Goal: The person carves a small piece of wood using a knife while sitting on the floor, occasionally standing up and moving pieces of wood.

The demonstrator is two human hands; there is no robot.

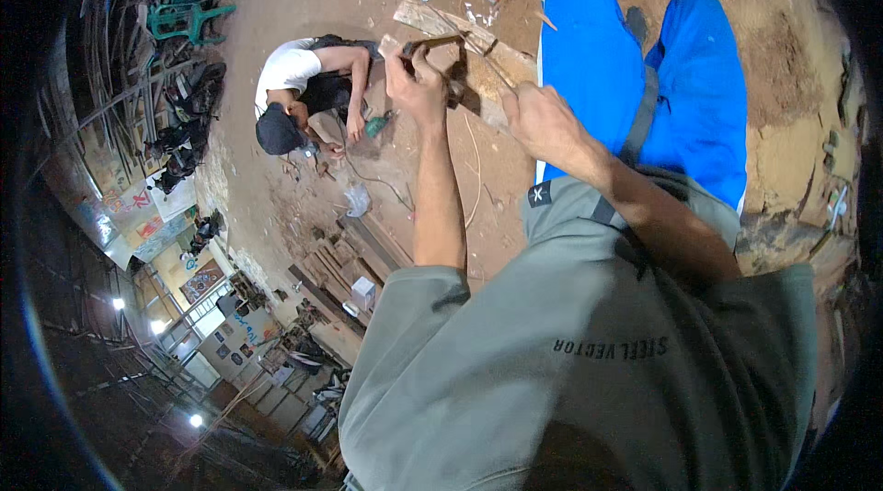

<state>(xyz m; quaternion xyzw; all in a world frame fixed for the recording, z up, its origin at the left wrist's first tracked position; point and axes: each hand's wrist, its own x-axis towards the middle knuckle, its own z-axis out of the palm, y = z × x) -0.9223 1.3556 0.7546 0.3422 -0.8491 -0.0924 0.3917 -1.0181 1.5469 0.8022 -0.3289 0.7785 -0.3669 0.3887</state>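
My left hand (416, 91) is raised over the work spot with its fingers curled. It appears closed around a dark narrow bar (445, 41) that runs out to the right; its exact kind is unclear. In my right hand (544, 123), beside my left knee, is a thin metal rod (490, 64) pointing up and to the left. Past the rod's far part lies a weathered wooden board (432, 20). Under my hands is a brown wooden surface (515, 63), partly in shadow. The rod's tip is too fine to make out against the board.
To the left, a co-worker (292, 77) in a white shirt and dark cap crouches close by, with a green power tool (375, 126) near their hand. A cable (377, 180) crosses the dirt floor. Wood strips (345, 256), a white box (363, 291) and a green chair (189, 22) stand farther off.
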